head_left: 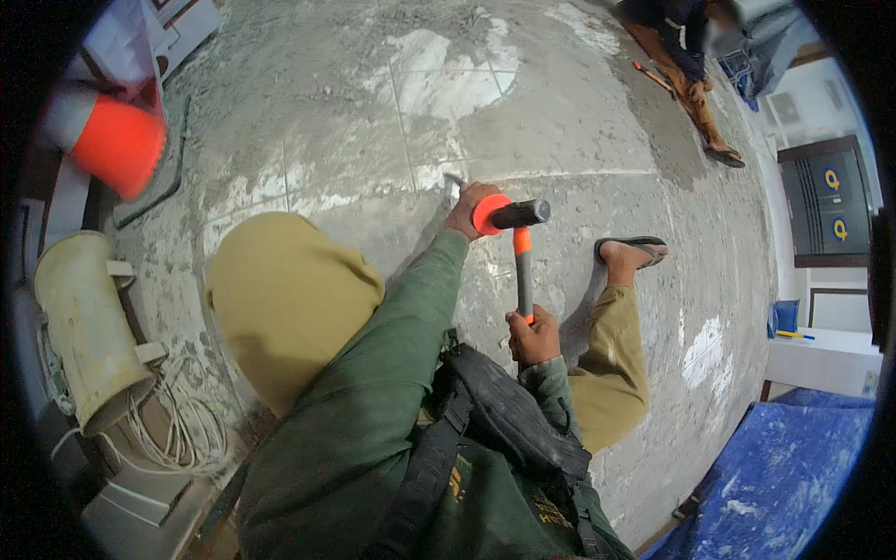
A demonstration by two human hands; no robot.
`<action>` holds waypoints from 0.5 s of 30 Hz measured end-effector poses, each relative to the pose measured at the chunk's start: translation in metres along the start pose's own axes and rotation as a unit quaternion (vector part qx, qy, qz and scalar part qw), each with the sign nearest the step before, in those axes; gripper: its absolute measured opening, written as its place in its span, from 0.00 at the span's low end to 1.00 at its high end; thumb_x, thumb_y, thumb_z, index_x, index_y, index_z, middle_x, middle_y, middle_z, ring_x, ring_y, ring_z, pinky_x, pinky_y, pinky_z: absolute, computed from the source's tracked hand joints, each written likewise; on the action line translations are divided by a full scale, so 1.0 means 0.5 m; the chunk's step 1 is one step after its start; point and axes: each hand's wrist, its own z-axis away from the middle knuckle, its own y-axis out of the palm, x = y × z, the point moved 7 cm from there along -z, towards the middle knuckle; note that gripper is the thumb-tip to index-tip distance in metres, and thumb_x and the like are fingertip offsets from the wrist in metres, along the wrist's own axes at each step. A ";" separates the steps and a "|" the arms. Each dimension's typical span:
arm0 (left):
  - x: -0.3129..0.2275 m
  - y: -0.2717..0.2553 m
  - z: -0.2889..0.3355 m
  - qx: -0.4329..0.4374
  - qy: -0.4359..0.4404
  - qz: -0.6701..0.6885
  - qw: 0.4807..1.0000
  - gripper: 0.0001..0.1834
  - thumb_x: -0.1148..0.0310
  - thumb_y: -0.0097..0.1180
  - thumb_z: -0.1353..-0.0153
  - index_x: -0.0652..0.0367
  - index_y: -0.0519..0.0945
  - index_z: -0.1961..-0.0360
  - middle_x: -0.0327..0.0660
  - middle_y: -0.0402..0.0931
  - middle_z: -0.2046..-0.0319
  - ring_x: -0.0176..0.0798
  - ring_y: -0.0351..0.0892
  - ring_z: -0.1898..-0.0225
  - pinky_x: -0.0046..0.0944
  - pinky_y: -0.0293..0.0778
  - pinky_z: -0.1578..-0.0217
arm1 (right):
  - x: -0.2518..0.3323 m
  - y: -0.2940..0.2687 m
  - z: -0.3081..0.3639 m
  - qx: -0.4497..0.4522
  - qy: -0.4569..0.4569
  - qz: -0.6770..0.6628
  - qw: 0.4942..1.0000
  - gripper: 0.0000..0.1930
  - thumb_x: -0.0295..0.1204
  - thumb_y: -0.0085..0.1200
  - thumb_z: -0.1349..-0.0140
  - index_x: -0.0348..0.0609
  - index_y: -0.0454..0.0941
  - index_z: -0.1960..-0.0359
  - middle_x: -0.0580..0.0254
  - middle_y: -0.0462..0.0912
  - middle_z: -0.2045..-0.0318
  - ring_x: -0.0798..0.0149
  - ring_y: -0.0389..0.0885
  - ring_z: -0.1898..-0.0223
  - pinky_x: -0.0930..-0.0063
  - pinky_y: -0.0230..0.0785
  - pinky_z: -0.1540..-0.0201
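In the middle of the view, my left hand (469, 209) is closed around a chisel (454, 180) with a round orange hand guard. The chisel's flat tip points at the rough grey floor (355, 140), close to a groove line; whether it touches is hard to tell. My right hand (534, 337) grips the grey-and-orange handle of a hammer (524, 273). Its dark head lies over the guard in this view, covering the chisel's struck end. My knees are bent on both sides, and a sandalled foot (632, 252) rests to the right.
An orange cone (117, 145) lies at far left. Below it are a cream cylindrical machine (79, 317) and coiled cable (182, 429). Another person (695, 65) sits at far right, near an orange-and-black tool (653, 78). A blue tarp (775, 476) covers the lower right.
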 end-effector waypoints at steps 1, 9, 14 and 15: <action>-0.001 0.015 0.009 0.026 -0.009 -0.021 0.999 0.10 0.66 0.62 0.58 0.47 0.77 0.72 0.37 0.74 0.69 0.46 0.72 0.63 0.43 0.66 0.60 | -0.009 -0.010 0.004 0.000 -0.014 -0.009 1.000 0.09 0.31 0.54 0.41 0.40 0.70 0.74 0.68 0.69 0.87 0.73 0.66 0.89 0.76 0.58 0.87; -0.036 0.067 0.016 -0.033 -0.066 -0.019 0.997 0.23 0.58 0.60 0.54 0.48 0.74 0.54 0.36 0.72 0.58 0.41 0.69 0.51 0.46 0.60 0.51 | 0.010 -0.078 0.000 -0.020 -0.030 -0.149 0.988 0.11 0.32 0.55 0.41 0.39 0.68 0.70 0.65 0.69 0.86 0.71 0.68 0.89 0.73 0.60 0.89; -0.040 0.071 0.016 -0.045 -0.125 0.108 0.985 0.21 0.65 0.61 0.51 0.55 0.74 0.53 0.41 0.75 0.56 0.44 0.73 0.52 0.43 0.69 0.53 | -0.058 -0.087 -0.026 0.035 0.060 -0.238 0.969 0.10 0.30 0.55 0.41 0.39 0.67 0.71 0.63 0.68 0.83 0.68 0.68 0.87 0.70 0.63 0.87; -0.044 0.071 0.012 -0.060 -0.147 0.188 0.969 0.21 0.67 0.61 0.50 0.56 0.74 0.53 0.42 0.75 0.56 0.45 0.74 0.52 0.42 0.71 0.53 | -0.084 -0.087 -0.029 0.039 0.088 -0.262 0.960 0.10 0.30 0.55 0.41 0.39 0.67 0.71 0.63 0.68 0.83 0.68 0.69 0.87 0.70 0.64 0.86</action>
